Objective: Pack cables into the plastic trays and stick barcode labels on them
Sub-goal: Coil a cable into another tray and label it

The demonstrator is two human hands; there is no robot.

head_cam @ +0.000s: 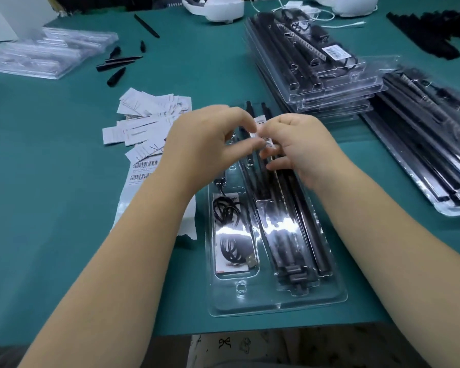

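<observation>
Both hands, left hand (218,139) and right hand (300,147), pinched a small barcode label (262,134) between fingertips above the far end of the packed plastic tray (276,304), likely peeling it to stick there.

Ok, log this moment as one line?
step: labelling | left hand + right hand: pinching small white barcode label | over: clear plastic tray | coiled black cable: packed | label: not yet stuck
</observation>
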